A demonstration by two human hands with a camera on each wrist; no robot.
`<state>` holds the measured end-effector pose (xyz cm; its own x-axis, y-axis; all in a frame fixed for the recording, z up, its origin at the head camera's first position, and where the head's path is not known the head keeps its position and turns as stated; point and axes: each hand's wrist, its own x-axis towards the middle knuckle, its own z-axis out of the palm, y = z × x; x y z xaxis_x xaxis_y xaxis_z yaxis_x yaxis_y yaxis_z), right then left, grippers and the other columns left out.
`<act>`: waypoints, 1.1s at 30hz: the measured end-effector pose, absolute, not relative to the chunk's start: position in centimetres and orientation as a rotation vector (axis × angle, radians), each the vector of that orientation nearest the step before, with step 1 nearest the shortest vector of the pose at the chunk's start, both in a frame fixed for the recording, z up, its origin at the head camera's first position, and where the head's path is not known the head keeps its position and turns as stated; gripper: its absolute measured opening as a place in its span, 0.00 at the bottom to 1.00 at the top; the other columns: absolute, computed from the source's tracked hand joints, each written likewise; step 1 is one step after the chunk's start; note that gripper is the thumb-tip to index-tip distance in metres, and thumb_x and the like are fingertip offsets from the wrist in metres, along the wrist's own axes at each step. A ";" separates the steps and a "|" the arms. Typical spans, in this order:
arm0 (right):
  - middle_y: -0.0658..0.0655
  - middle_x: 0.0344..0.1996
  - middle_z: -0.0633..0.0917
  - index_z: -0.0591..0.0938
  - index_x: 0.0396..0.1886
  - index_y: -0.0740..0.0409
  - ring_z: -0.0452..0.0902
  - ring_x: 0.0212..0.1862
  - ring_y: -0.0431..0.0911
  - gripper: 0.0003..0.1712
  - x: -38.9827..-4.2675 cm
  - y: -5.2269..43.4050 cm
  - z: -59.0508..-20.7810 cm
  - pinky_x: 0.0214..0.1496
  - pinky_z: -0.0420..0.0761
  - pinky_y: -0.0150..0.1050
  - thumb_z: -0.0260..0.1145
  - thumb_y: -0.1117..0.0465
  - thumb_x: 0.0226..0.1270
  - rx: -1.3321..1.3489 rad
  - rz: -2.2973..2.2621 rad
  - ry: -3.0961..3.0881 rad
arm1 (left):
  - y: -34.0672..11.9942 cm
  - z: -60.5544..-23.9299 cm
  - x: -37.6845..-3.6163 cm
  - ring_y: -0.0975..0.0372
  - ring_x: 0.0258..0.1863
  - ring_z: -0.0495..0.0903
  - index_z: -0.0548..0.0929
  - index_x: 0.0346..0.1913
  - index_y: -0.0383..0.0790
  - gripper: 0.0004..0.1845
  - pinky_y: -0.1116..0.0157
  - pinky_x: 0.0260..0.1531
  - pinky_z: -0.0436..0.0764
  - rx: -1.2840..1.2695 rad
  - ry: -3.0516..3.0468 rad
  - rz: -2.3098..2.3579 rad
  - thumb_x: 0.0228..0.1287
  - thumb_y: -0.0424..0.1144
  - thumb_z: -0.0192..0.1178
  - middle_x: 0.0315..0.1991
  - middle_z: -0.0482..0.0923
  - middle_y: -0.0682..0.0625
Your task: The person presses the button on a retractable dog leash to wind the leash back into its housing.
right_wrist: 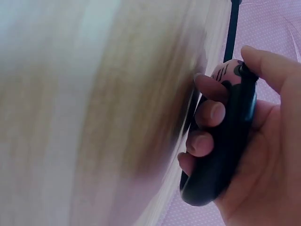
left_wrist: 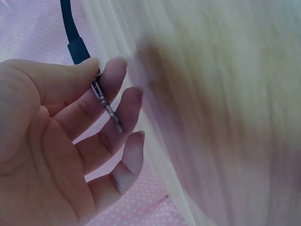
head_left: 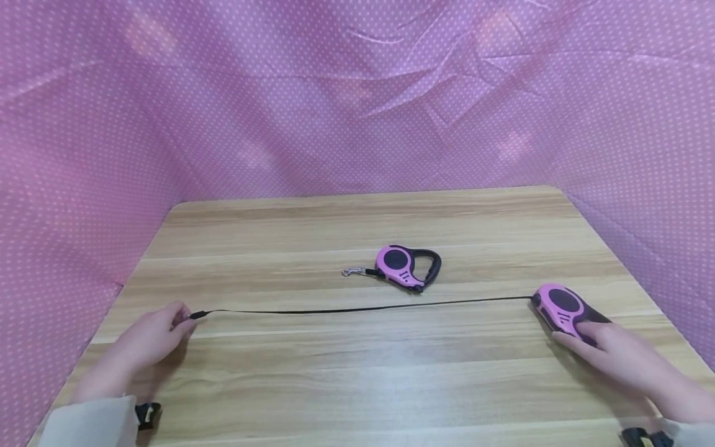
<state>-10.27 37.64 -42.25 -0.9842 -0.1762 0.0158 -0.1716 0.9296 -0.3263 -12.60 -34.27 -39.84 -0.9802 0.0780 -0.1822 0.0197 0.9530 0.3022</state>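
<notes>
My right hand (head_left: 606, 354) grips the black handle of a pink retractable leash (head_left: 561, 305) at the table's right side; in the right wrist view the fingers (right_wrist: 209, 113) curl through the handle (right_wrist: 225, 155). Its black tape (head_left: 363, 308) runs taut across the table to my left hand (head_left: 159, 335). There the thumb and fingers pinch the metal clip (left_wrist: 106, 101) at the tape's end (left_wrist: 75, 44). A second pink leash (head_left: 406, 267) lies in the table's middle, its clip (head_left: 352, 271) pointing left, just behind the tape.
The wooden table (head_left: 357, 385) is enclosed on three sides by pink polka-dot cloth (head_left: 357, 105). Both wrists wear camera straps (head_left: 146, 413) at the near edge.
</notes>
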 end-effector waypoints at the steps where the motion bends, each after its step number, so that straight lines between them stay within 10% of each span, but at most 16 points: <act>1: 0.43 0.14 0.62 0.66 0.19 0.49 0.53 0.18 0.34 0.23 -10.3 37.6 -42.2 0.21 0.58 0.31 0.62 0.47 0.72 -0.285 -0.513 3.079 | -34.3 -39.8 -12.6 0.60 0.27 0.73 0.75 0.39 0.39 0.07 0.61 0.27 0.72 0.076 2.916 0.453 0.73 0.40 0.53 0.26 0.77 0.52; 17: 0.42 0.12 0.72 0.69 0.11 0.43 0.62 0.18 0.35 0.21 -10.0 38.0 -41.7 0.18 0.58 0.31 0.72 0.48 0.50 -0.563 -0.337 3.546 | -34.3 -39.3 -12.5 0.46 0.36 0.81 0.78 0.51 0.34 0.14 0.44 0.34 0.78 0.074 2.966 0.415 0.76 0.41 0.48 0.33 0.82 0.44; 26: 0.36 0.11 0.63 0.58 0.10 0.38 0.54 0.20 0.30 0.28 -10.9 37.2 -41.8 0.17 0.52 0.28 0.67 0.39 0.52 -0.812 -0.433 3.646 | -32.9 -38.9 -12.7 0.61 0.25 0.70 0.79 0.45 0.38 0.14 0.62 0.26 0.69 0.112 3.004 0.461 0.77 0.43 0.47 0.24 0.73 0.53; 33: 0.38 0.11 0.69 0.60 0.09 0.38 0.66 0.20 0.39 0.32 -10.9 37.5 -41.6 0.21 0.62 0.32 0.80 0.44 0.41 -0.678 -0.476 3.602 | -32.9 -38.8 -12.8 0.59 0.28 0.75 0.79 0.46 0.38 0.14 0.58 0.26 0.73 0.110 3.039 0.439 0.77 0.44 0.48 0.25 0.76 0.53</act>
<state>-10.92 37.53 -41.56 -0.7881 -0.2630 0.5565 -0.3986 0.9070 -0.1358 -12.80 -32.91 -38.76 -0.9950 0.0806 -0.0585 0.0607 0.9567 0.2846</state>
